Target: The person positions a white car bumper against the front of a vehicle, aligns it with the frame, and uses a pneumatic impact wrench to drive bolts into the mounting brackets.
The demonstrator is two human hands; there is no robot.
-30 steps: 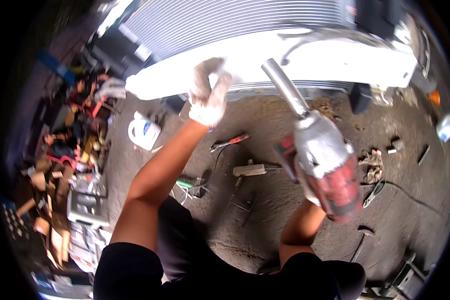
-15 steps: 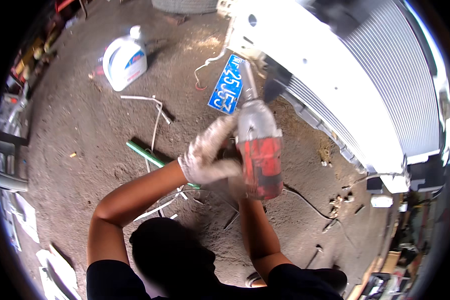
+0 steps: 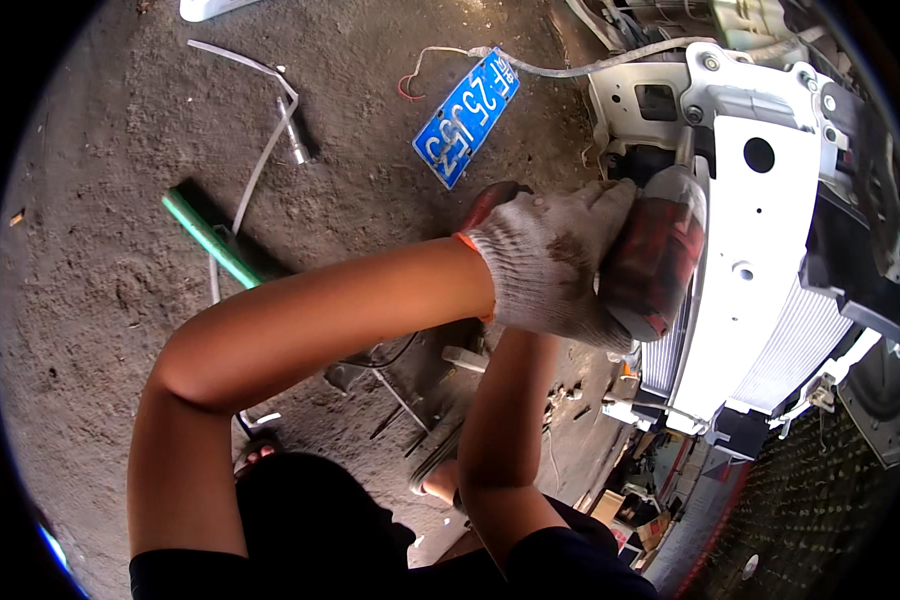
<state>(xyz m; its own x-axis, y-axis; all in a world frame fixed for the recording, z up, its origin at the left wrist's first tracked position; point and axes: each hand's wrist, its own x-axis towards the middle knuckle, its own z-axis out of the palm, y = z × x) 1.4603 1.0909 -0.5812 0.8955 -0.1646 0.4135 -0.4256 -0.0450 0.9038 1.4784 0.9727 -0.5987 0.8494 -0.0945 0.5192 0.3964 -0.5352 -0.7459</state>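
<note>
A red and grey impact wrench (image 3: pixel 660 250) is held up against the white front frame (image 3: pixel 745 230) of a car. Its narrow nose points away from me, to a bolt (image 3: pixel 692 115) at the frame's upper corner; whether they touch I cannot tell. My left hand (image 3: pixel 555 260), in a dirty white knit glove with an orange cuff, is closed around the near side of the wrench body. A red part (image 3: pixel 490 200) shows behind that glove. My right forearm (image 3: pixel 515 410) rises underneath, and its hand is hidden behind the left glove and the wrench.
On the dirt floor (image 3: pixel 100 300) lie a blue licence plate (image 3: pixel 467 120), a green tube (image 3: pixel 210 238), a thin pale strip (image 3: pixel 262 165) and a metal socket (image 3: pixel 297 145). A finned radiator (image 3: pixel 795 345) sits in the car front at right. A dark-clothed person's head (image 3: pixel 315 530) is below.
The wrench and both arms have moved right, up to the white car frame. My view has shifted too: the white jug is nearly out of sight and the frame's bolts now show.
</note>
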